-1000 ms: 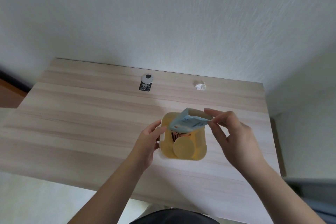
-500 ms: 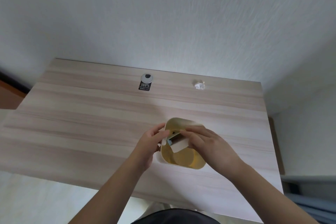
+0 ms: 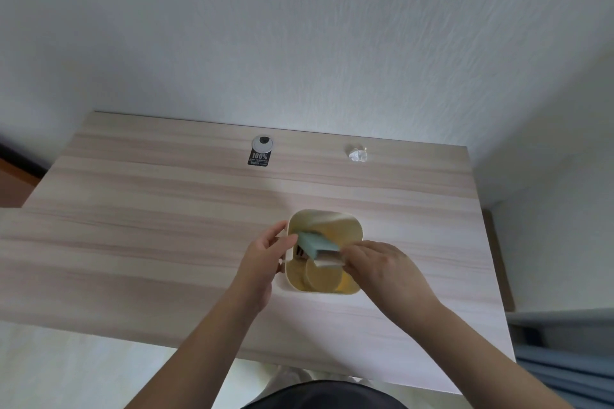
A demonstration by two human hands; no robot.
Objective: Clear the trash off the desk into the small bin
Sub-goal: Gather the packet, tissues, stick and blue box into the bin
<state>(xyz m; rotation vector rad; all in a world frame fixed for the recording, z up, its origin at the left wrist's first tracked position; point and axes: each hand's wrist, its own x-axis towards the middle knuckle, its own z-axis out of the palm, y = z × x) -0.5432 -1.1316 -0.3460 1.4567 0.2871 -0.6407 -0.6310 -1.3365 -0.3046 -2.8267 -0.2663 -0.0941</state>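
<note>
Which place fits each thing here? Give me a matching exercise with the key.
Things:
1. blue box
2. crumpled wrapper
3. black label
4. left hand

Places:
A. far side of the desk, right part
B. on the bin's left rim
C. inside the bin's opening, pinched by the right hand
D. just below the round grommet

Pairs: 1-C, 2-A, 3-D, 4-B

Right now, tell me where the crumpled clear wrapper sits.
The crumpled clear wrapper lies at the desk's far right edge by the wall, right of the black label, beyond the yellow bin.
</note>
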